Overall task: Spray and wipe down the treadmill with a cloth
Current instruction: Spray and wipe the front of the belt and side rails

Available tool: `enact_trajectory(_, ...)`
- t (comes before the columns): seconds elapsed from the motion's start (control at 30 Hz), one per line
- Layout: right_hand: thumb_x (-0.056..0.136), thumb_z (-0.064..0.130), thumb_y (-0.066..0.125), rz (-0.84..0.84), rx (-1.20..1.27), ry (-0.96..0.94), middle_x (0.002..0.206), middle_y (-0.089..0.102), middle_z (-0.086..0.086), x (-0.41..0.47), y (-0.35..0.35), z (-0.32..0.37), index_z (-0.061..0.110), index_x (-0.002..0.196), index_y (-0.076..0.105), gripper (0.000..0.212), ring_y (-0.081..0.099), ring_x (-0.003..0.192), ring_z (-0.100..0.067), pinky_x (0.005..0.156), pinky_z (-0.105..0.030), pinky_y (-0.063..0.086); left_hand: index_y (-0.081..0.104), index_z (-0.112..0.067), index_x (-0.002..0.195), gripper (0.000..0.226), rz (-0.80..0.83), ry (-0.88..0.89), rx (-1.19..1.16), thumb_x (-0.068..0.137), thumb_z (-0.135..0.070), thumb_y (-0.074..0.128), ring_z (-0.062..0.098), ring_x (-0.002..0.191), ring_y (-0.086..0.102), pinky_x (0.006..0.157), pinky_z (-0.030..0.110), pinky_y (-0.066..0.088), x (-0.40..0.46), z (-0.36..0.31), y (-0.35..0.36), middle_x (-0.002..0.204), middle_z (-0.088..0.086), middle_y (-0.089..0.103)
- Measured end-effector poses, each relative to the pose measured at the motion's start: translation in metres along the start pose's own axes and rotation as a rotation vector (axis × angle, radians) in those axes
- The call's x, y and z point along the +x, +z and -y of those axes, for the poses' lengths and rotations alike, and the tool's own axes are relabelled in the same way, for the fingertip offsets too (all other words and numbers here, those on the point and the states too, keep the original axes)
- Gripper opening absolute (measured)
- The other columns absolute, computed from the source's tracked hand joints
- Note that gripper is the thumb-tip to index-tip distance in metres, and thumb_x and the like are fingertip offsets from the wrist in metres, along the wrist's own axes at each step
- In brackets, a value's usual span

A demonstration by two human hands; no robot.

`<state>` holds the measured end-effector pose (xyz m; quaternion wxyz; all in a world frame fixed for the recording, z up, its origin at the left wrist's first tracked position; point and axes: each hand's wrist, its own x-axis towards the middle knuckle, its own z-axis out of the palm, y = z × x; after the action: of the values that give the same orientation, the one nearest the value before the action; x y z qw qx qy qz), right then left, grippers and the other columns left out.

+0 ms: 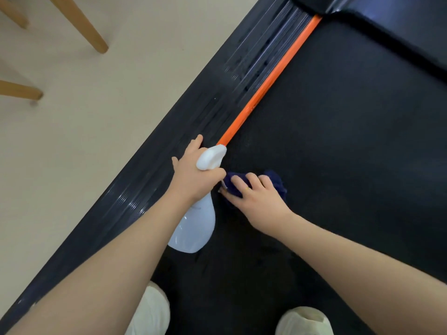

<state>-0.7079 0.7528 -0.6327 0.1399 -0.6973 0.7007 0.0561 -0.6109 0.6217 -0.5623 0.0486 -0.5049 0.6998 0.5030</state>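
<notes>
both hands work close together on the treadmill belt (338, 141). left hand (193, 175) grips the neck of a white spray bottle (196, 228), fingers curled round it, the nozzle head pointing up the frame toward the orange strip (268, 81); the bottle's long axis runs roughly along the belt edge, its base toward the person. right hand (256, 197) lies on a dark blue cloth (275, 182), fingers spread and slightly bent over it, pressing it to the belt just beside the bottle (whether the fingers pinch any fabric i cannot tell). the cloth sits near the belt's left edge, close to the orange strip. beyond the strip lies the ribbed black side rail (169, 151), then pale floor (96, 105) with wooden chair legs (79, 22) well apart. wide bare belt extends right and ahead to the motor cover (399, 22). two pale shoes (304, 320) stand on the belt at the bottom.
</notes>
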Motion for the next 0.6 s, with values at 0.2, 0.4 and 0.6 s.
enact_trajectory(0.2,0.084,0.020,0.056,-0.078,0.007,0.509,0.145,0.030,-0.008,0.034,-0.013,-0.068,0.040,0.141,0.034,0.064,0.035,0.117,-0.037,0.090,-0.044,0.034,0.055,-0.009,0.121,0.044,0.015,0.010,0.048,0.078,-0.013,0.061,0.019,0.146,-0.001,0.115,0.045,-0.011,0.009,0.005,0.008,0.159,-0.001,0.009)
enact_trajectory(0.4,0.043,0.023,0.083,-0.098,-0.028,-0.078,0.115,0.060,-0.006,-0.020,0.019,-0.039,0.033,0.120,0.063,0.079,0.041,0.093,-0.033,0.059,-0.036,0.044,0.054,-0.022,0.089,0.019,0.075,0.104,0.067,0.073,-0.018,0.064,0.016,0.141,0.020,0.113,0.039,0.022,-0.002,-0.012,0.012,0.156,0.001,0.020)
enact_trajectory(0.6,0.079,0.017,0.060,-0.145,0.128,0.577,0.143,0.036,-0.007,0.006,0.003,-0.057,0.033,0.142,0.037,0.069,0.037,0.115,-0.039,0.082,-0.043,0.034,0.062,-0.008,0.091,0.034,0.063,0.170,0.093,0.061,-0.025,0.059,0.013,0.093,0.050,0.079,0.030,0.042,-0.007,-0.001,0.026,0.101,-0.001,0.055)
